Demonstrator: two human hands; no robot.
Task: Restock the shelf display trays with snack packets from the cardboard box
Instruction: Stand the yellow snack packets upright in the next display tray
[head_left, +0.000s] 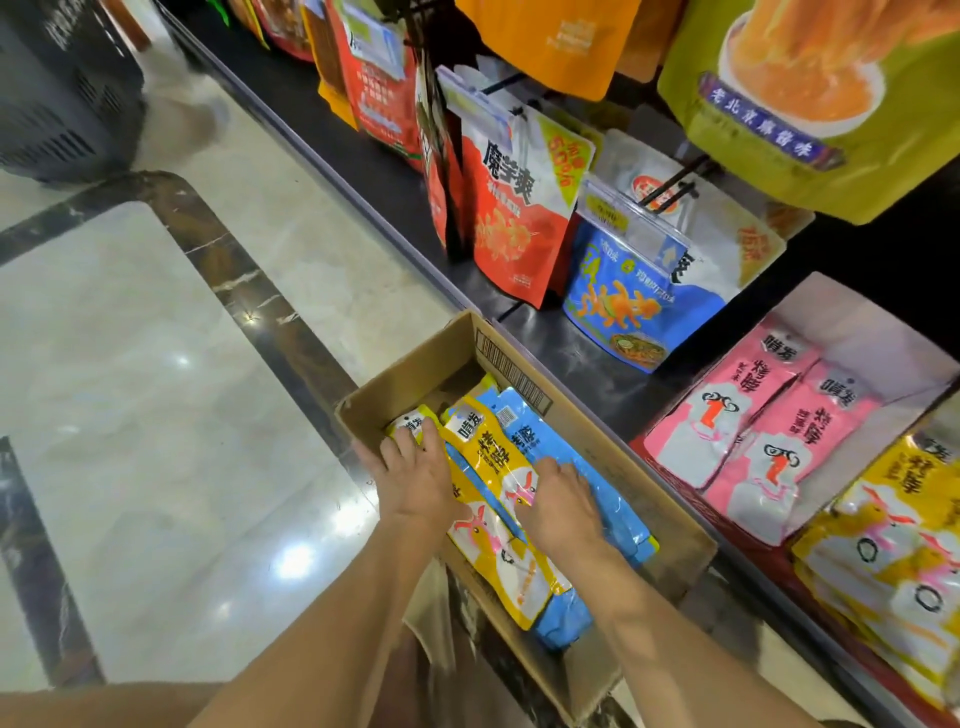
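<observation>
An open cardboard box (415, 364) sits on the floor against the shelf base, holding yellow packets (480, 441) and blue packets (618, 504). My left hand (415, 478) lies on the yellow packets at the box's left side, fingertips on a small yellow packet (408, 421). My right hand (561, 499) rests flat across the yellow and blue packets, fingers spread. On the shelf to the right, a display tray (893, 332) holds pink packets (769, 415). A neighbouring tray holds yellow packets (893, 551).
Hanging bags fill the pegs above: a red bag (514, 208), a blue bag (639, 301), an olive-green bag (810, 104). Glossy marble floor (156, 389) spreads to the left. A dark basket (57, 88) stands at the far upper left.
</observation>
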